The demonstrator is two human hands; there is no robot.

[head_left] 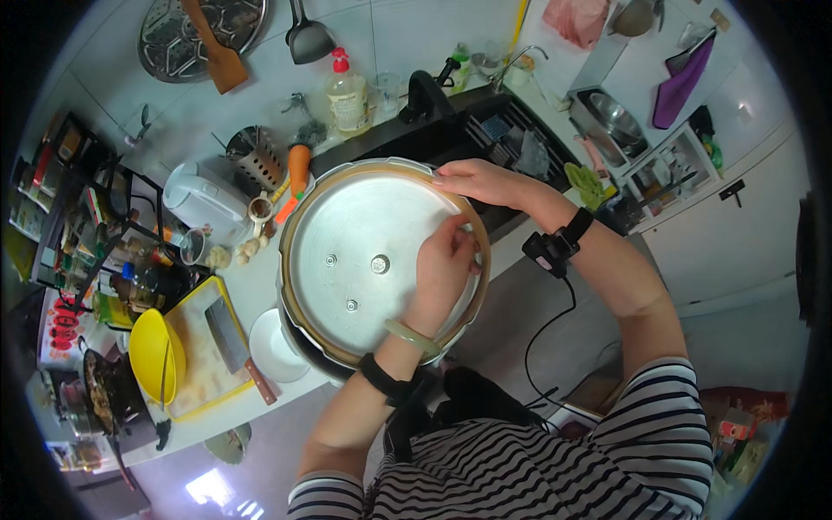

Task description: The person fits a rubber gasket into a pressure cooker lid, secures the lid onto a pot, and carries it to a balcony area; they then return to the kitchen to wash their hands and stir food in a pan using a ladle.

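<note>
Pressure-cooker lid [360,212], underside up, under both hands. L hand [446,270]: fingers half curled, over the lid's inner face nr. the tan sealing ring [483,260]; can't tell if it pinches the ring. R hand [477,182]: fingers fairly straight, laid on the rim just beyond the L hand; underside of its grip hidden, so can't tell if it clasps the rim. Three metal fittings [380,263] lie left of the L hand. On the L wrist, a pale bangle [412,337]; on the R wrist, a strapped device [550,251] w/ cable. Farther left of the L hand, in order: white dish [279,347], knife [227,336] on yellow-edged board [195,321], yellow bowl [156,355]. Beyond the R hand: black faucet [426,94]; right of it, leafy greens [588,184].
</note>
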